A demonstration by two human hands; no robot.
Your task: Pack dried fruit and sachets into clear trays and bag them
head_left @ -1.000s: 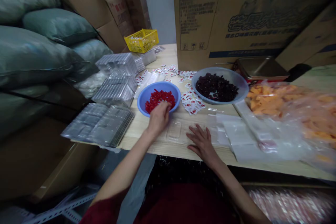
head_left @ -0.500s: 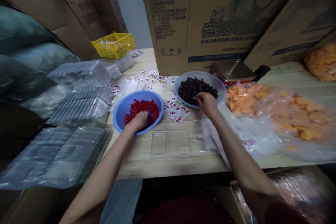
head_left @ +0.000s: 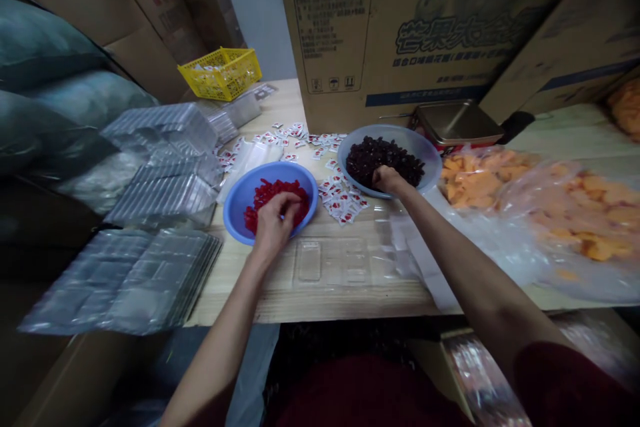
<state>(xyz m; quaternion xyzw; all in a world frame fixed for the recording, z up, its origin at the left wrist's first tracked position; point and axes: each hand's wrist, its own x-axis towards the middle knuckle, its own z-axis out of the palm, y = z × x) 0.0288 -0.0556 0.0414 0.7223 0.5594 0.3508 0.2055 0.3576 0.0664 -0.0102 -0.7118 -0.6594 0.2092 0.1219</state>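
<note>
A blue bowl point(head_left: 235, 210) holds glossy red candy-like pieces point(head_left: 270, 192). Over its near rim reaches my left hand point(head_left: 275, 221), fingers curled inward just above the red pieces; what they hold, if anything, is hidden. To the right stands a pale translucent bowl point(head_left: 431, 173) with small dark, raisin-like pieces point(head_left: 383, 155). My right hand point(head_left: 389, 180) is in it at the near side, fingers closed against the dark pieces, their tips out of sight. Between my arms a clear plastic tray point(head_left: 330, 261) with moulded compartments lies on the wooden table point(head_left: 320, 303).
Small white-and-red sachets point(head_left: 343, 200) lie scattered between and behind the bowls. Stacked clear trays point(head_left: 160, 193) fill the left side, near a yellow basket point(head_left: 223, 73). A scale point(head_left: 457, 121), a bag of orange pieces point(head_left: 575, 207) and a large carton point(head_left: 340, 33) stand right and behind.
My left hand has risen out of the red pieces, its fingers now showing above them. My right hand has pushed lower into the dark pieces. The camera view has shifted slightly.
</note>
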